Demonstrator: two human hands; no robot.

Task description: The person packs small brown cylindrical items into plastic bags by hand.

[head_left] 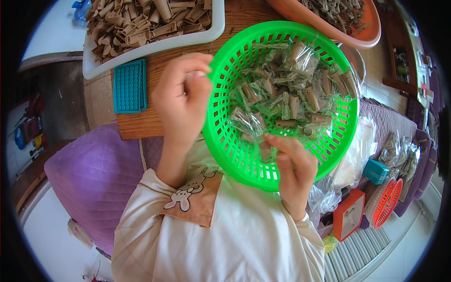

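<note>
Over the near side of a green plastic basket (217, 141), my right hand (297, 170) pinches the clear wrapper of a small wrapped brown piece (265, 152). Several more brown pieces in clear plastic wrappers (293, 105) lie heaped in the basket. My left hand (184, 96) is raised at the basket's left rim, its fingers curled in and a little blurred by motion. What it holds, if anything, cannot be made out.
Beyond my left hand, a white tub (155, 51) is full of unwrapped brown half-tube pieces (145, 23). Teal textured trays (130, 87) lie on the wooden table (136, 126). An orange basin (366, 37) holds dried brown stuff. Plastic bags (359, 145) and a red-framed box (348, 214) sit at right.
</note>
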